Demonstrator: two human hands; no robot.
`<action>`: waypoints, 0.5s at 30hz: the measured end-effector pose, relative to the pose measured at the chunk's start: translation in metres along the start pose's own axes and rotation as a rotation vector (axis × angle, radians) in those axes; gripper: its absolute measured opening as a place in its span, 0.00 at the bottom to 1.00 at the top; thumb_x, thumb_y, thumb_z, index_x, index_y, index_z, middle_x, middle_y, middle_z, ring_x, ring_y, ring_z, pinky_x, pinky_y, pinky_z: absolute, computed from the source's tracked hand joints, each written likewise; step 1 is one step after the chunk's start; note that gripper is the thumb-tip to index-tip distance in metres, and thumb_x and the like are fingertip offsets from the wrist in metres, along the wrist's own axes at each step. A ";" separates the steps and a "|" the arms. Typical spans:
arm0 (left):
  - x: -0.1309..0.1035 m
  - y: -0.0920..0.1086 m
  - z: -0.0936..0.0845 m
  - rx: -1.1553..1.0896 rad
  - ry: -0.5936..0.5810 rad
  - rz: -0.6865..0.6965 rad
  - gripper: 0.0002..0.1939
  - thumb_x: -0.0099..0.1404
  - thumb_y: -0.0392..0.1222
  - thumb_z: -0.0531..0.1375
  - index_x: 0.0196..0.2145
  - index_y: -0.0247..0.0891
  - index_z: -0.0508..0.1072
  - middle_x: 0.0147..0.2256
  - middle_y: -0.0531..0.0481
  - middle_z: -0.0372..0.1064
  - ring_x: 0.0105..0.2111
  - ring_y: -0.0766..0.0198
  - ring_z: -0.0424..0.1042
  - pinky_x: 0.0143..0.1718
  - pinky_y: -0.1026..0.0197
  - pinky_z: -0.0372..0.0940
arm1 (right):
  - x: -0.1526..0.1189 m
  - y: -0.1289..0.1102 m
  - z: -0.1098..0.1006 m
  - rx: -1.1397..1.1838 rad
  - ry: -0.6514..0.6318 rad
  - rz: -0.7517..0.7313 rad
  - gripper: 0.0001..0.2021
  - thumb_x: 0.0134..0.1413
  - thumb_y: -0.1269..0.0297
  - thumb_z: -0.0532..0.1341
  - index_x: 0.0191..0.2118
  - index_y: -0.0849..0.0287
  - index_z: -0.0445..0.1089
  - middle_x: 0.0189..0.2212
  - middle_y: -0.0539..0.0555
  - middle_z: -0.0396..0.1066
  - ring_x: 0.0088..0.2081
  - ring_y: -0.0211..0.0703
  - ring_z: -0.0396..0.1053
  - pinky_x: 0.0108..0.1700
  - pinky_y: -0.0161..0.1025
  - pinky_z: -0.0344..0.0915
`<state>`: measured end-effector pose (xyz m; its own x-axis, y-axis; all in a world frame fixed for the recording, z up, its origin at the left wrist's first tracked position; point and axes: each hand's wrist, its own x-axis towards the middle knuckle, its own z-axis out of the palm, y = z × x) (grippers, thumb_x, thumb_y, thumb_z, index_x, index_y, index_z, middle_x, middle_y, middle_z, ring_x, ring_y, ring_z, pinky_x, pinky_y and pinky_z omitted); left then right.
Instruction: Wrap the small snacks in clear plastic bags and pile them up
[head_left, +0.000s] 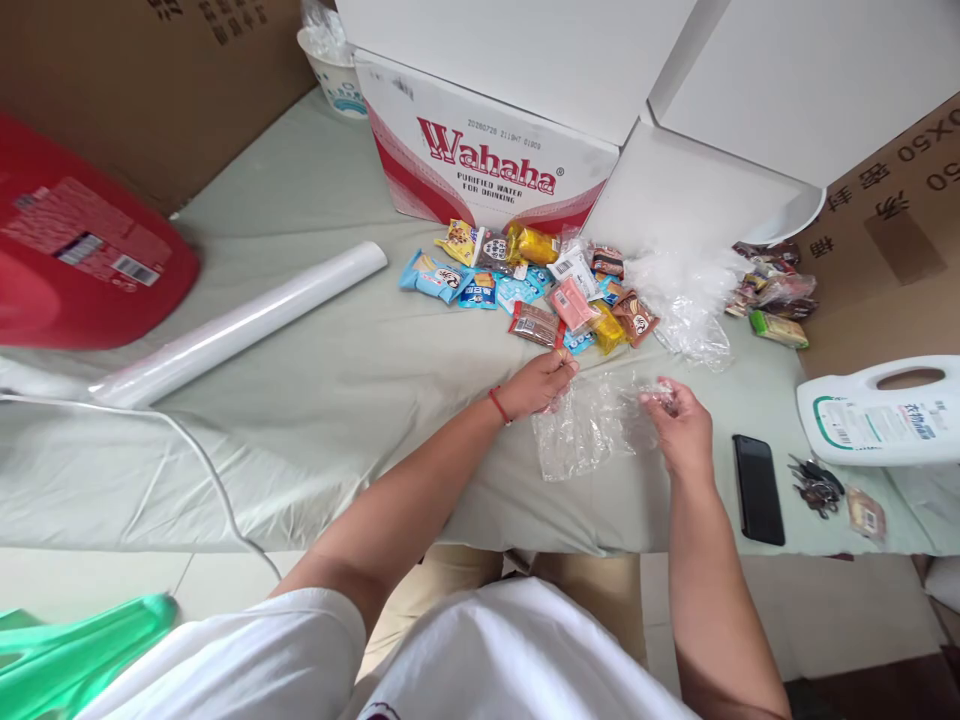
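A clear plastic bag (581, 430) is stretched between my two hands above the green cloth. My left hand (536, 383), with a red string at its wrist, pinches the bag's left upper corner. On the other side my right hand (681, 425) has its fingers closed on the right end of the bag. The bag looks flat, with nothing visible inside. Just beyond my left hand lies a pile of small wrapped snacks (574, 303) in blue, yellow, red and brown. A heap of crumpled clear bags (686, 290) touches the pile's right side.
A Wahaba-style printed carton (487, 150) stands behind the snacks. On the left are a plastic roll (247, 325) and red container (82, 240). To the right lie more snacks (776, 290), a phone (757, 488), keys (816, 487) and a white bottle (877, 440).
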<state>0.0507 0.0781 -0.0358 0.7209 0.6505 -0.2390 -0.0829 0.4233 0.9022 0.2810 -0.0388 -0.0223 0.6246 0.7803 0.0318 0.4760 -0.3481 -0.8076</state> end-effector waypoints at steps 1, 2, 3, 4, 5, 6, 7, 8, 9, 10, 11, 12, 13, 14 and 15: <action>0.000 0.001 -0.001 0.007 -0.004 -0.002 0.20 0.73 0.56 0.61 0.34 0.42 0.58 0.21 0.63 0.55 0.14 0.74 0.52 0.15 0.70 0.54 | 0.001 0.003 -0.004 0.087 -0.031 0.010 0.29 0.47 0.45 0.73 0.50 0.61 0.78 0.40 0.57 0.78 0.44 0.51 0.74 0.55 0.53 0.70; 0.000 0.001 -0.001 0.014 -0.005 -0.008 0.20 0.73 0.57 0.62 0.34 0.42 0.58 0.21 0.63 0.55 0.14 0.74 0.52 0.15 0.70 0.54 | 0.001 0.005 -0.010 0.167 -0.049 -0.011 0.22 0.48 0.48 0.74 0.44 0.59 0.80 0.38 0.56 0.78 0.43 0.49 0.74 0.54 0.52 0.70; 0.000 0.002 -0.002 0.019 -0.005 -0.014 0.21 0.72 0.58 0.62 0.34 0.42 0.59 0.21 0.63 0.55 0.14 0.74 0.52 0.15 0.70 0.54 | -0.001 0.009 -0.019 0.235 -0.052 -0.063 0.17 0.49 0.51 0.74 0.40 0.57 0.81 0.38 0.55 0.78 0.43 0.48 0.74 0.56 0.52 0.70; 0.000 0.003 -0.003 0.027 -0.003 -0.019 0.20 0.72 0.57 0.62 0.34 0.42 0.59 0.21 0.63 0.55 0.14 0.74 0.52 0.14 0.70 0.53 | -0.004 0.012 -0.030 0.293 -0.050 -0.134 0.12 0.49 0.54 0.75 0.37 0.55 0.81 0.37 0.54 0.78 0.44 0.47 0.74 0.58 0.52 0.69; 0.000 0.003 -0.004 0.036 -0.005 -0.021 0.20 0.73 0.57 0.62 0.35 0.42 0.59 0.21 0.63 0.55 0.14 0.74 0.52 0.14 0.70 0.53 | -0.008 0.017 -0.042 0.344 -0.056 -0.214 0.09 0.49 0.58 0.76 0.35 0.53 0.81 0.36 0.52 0.78 0.46 0.47 0.75 0.60 0.53 0.68; 0.000 0.003 -0.004 0.041 -0.015 -0.023 0.19 0.74 0.56 0.61 0.35 0.42 0.59 0.21 0.63 0.55 0.14 0.74 0.53 0.14 0.70 0.53 | -0.013 0.022 -0.055 0.383 -0.079 -0.290 0.06 0.49 0.61 0.76 0.33 0.51 0.82 0.36 0.51 0.77 0.48 0.48 0.75 0.62 0.55 0.68; 0.000 0.003 -0.005 0.041 -0.030 -0.024 0.18 0.75 0.55 0.60 0.35 0.42 0.59 0.21 0.63 0.55 0.13 0.75 0.52 0.14 0.70 0.52 | -0.019 0.027 -0.069 0.409 -0.120 -0.355 0.05 0.50 0.63 0.76 0.33 0.49 0.82 0.36 0.51 0.77 0.51 0.50 0.75 0.63 0.58 0.67; 0.000 0.003 -0.005 0.039 -0.043 -0.024 0.17 0.76 0.54 0.58 0.35 0.42 0.59 0.21 0.63 0.55 0.13 0.75 0.52 0.14 0.71 0.53 | -0.024 0.033 -0.083 0.416 -0.175 -0.404 0.05 0.50 0.65 0.75 0.33 0.47 0.82 0.36 0.51 0.77 0.54 0.51 0.74 0.64 0.60 0.67; 0.000 0.003 -0.006 0.042 -0.052 -0.025 0.17 0.76 0.53 0.58 0.36 0.42 0.58 0.21 0.63 0.55 0.13 0.75 0.52 0.14 0.71 0.53 | -0.029 0.039 -0.096 0.402 -0.238 -0.435 0.06 0.51 0.67 0.75 0.33 0.46 0.82 0.38 0.52 0.77 0.58 0.53 0.72 0.65 0.62 0.67; 0.001 0.003 -0.006 0.049 -0.057 -0.024 0.16 0.77 0.53 0.57 0.36 0.42 0.58 0.22 0.63 0.55 0.13 0.75 0.52 0.13 0.71 0.52 | -0.035 0.045 -0.108 0.371 -0.299 -0.450 0.07 0.53 0.68 0.74 0.34 0.44 0.83 0.41 0.52 0.78 0.62 0.54 0.70 0.66 0.64 0.67; 0.001 0.003 -0.006 0.056 -0.054 -0.019 0.16 0.77 0.52 0.57 0.36 0.42 0.58 0.22 0.64 0.54 0.13 0.76 0.51 0.13 0.72 0.52 | -0.039 0.050 -0.119 0.325 -0.354 -0.456 0.08 0.54 0.68 0.73 0.35 0.44 0.83 0.44 0.53 0.78 0.65 0.55 0.67 0.67 0.64 0.66; 0.001 0.002 -0.006 0.068 -0.045 -0.010 0.16 0.77 0.52 0.57 0.36 0.42 0.59 0.22 0.64 0.53 0.13 0.76 0.51 0.13 0.72 0.52 | -0.044 0.055 -0.128 0.271 -0.403 -0.460 0.08 0.55 0.68 0.72 0.36 0.43 0.83 0.46 0.53 0.79 0.68 0.55 0.64 0.67 0.64 0.66; 0.002 0.002 -0.007 0.081 -0.034 0.004 0.15 0.77 0.51 0.58 0.36 0.42 0.59 0.22 0.64 0.53 0.14 0.76 0.51 0.13 0.73 0.52 | -0.048 0.059 -0.137 0.210 -0.445 -0.464 0.08 0.56 0.68 0.72 0.37 0.43 0.84 0.49 0.53 0.79 0.69 0.56 0.62 0.68 0.64 0.66; 0.002 0.002 -0.007 0.092 -0.022 0.020 0.15 0.77 0.50 0.57 0.35 0.42 0.59 0.22 0.64 0.52 0.14 0.76 0.51 0.13 0.73 0.52 | -0.052 0.064 -0.143 0.145 -0.481 -0.467 0.08 0.57 0.67 0.71 0.37 0.43 0.84 0.51 0.53 0.79 0.71 0.56 0.61 0.67 0.62 0.66; 0.003 0.002 -0.007 0.099 -0.010 0.035 0.14 0.77 0.49 0.57 0.35 0.41 0.59 0.22 0.64 0.52 0.15 0.76 0.50 0.14 0.73 0.53 | -0.055 0.068 -0.149 0.084 -0.510 -0.471 0.07 0.58 0.67 0.71 0.37 0.43 0.84 0.52 0.53 0.79 0.71 0.57 0.60 0.67 0.61 0.66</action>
<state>0.0476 0.0854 -0.0375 0.7258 0.6570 -0.2037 -0.0402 0.3361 0.9410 0.3709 -0.1823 0.0087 -0.0149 0.9920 0.1257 0.5623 0.1123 -0.8193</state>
